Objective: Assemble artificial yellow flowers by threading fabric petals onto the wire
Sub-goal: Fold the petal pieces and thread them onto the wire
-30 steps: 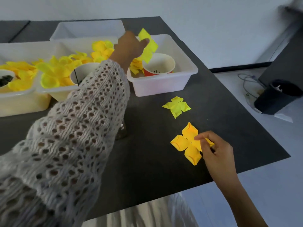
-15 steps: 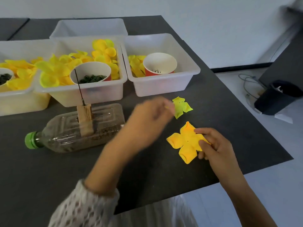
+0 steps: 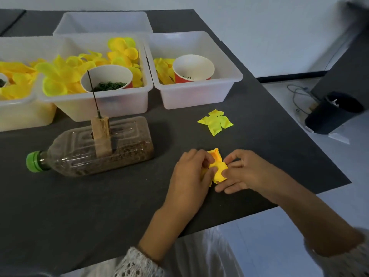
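Both hands meet over a deep-yellow fabric petal piece on the dark table. My left hand grips its left side, fingers curled over it. My right hand pinches its right side with thumb and fingers. Most of the piece is hidden between the hands. A paler yellow-green petal piece lies flat a little farther back. The thin dark wire stands upright in a wooden block fixed on a plastic bottle lying on its side to the left.
White bins along the back hold loose yellow petals and paper cups; one cup holds green rings. An empty bin sits behind. The table edge runs close on the right; a black container stands on the floor.
My left hand came back from the right bin, dropped a pale petal piece on the table, and joined my right hand on the deep-yellow piece, which is now bunched between both hands.
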`<state>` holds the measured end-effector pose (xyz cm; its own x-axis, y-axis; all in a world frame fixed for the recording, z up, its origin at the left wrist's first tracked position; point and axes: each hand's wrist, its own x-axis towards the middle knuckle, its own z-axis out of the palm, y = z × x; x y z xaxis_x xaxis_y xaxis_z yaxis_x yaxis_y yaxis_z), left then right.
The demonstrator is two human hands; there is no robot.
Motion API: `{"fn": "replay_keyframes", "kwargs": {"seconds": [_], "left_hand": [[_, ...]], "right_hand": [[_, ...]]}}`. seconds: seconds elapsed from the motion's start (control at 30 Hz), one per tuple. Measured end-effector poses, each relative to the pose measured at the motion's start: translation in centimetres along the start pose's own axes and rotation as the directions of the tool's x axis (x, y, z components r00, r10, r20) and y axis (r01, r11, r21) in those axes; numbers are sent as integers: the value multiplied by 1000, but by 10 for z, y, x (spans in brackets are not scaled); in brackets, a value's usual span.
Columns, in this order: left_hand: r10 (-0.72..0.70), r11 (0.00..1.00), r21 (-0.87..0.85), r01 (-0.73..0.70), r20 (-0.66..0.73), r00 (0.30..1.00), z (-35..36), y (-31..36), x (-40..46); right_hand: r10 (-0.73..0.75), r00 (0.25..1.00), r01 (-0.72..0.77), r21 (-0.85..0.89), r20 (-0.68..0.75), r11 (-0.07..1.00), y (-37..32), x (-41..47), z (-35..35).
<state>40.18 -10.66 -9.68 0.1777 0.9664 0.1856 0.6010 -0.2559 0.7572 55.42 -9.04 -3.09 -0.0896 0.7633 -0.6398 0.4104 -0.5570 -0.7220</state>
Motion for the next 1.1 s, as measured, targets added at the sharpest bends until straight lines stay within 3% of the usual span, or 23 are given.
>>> {"fn": "replay_keyframes", "kwargs": {"seconds": [0.17, 0.4, 0.57, 0.73, 0.93, 1.1], "left_hand": [[33, 996, 81, -29, -42, 999, 3, 4, -8], [22, 988, 156, -10, -77, 997, 7, 4, -13], [-1, 983, 185, 18, -87, 996, 5, 8, -14], [-30, 982, 182, 51, -118, 993, 6, 8, -14], [-10, 989, 143, 23, -89, 996, 3, 7, -15], [15, 991, 132, -9, -45, 999, 0, 6, -16]], "right_hand": [[83, 991, -63, -176, 107, 982, -13, 3, -9], [-36, 998, 59, -575, 51, 816, -15, 8, 1], [-111, 992, 122, -594, 55, 795, -7, 2, -1], [-89, 996, 80, -497, 5, 864, -11, -3, -10], [-181, 983, 127, -665, -12, 736, -3, 1, -7], [-243, 970, 169, -638, -29, 751, 6, 4, -5]]}}
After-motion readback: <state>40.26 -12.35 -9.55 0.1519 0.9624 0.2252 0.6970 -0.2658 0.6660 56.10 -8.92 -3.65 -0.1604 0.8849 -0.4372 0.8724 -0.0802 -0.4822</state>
